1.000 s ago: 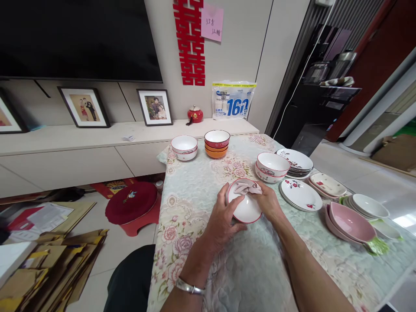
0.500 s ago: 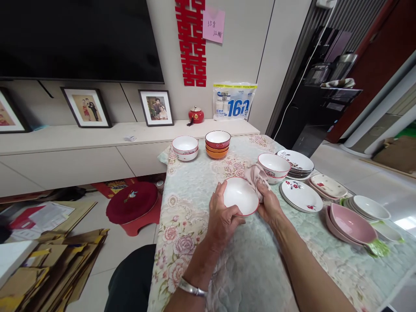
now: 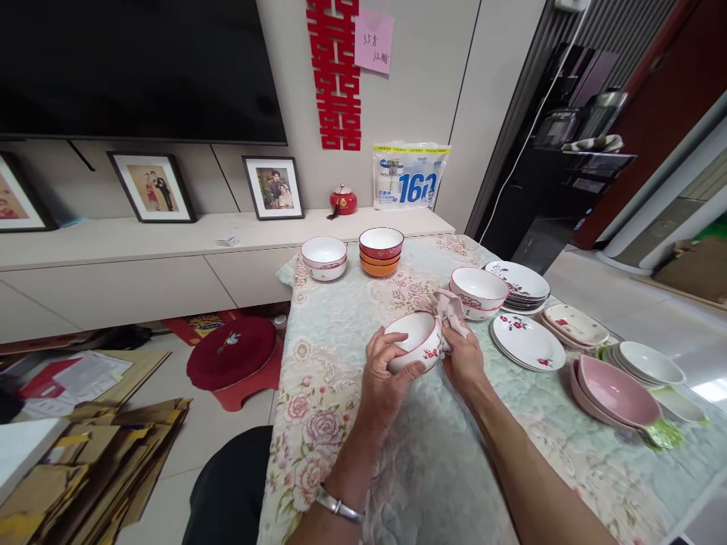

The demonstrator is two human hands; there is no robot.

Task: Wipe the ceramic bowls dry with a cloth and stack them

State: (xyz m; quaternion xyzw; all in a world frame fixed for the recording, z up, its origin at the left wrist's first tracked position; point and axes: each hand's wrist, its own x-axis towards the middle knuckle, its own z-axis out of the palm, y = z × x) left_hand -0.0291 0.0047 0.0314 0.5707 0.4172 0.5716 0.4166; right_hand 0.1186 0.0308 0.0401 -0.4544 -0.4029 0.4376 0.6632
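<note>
The bowl [image 3: 418,334], gripped by the left hand [image 3: 387,371] beside the right hand [image 3: 464,359], is now tipped; the cloth [image 3: 448,309] bunched in the latter is shifted from inside to outside, apparently for wiping there.

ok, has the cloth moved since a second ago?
Yes: the cloth has shifted right and slightly farther out, closer to the stationary white bowl stack beside the floral plates.

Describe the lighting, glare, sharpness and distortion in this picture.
In the head view, glare whitens the floor at far right; also in the head view, the brown door leans, likely wide-angle stretch; at the head view's centre, the bowl, cloth, left hand and right hand look fairly sharp in soft light.
</note>
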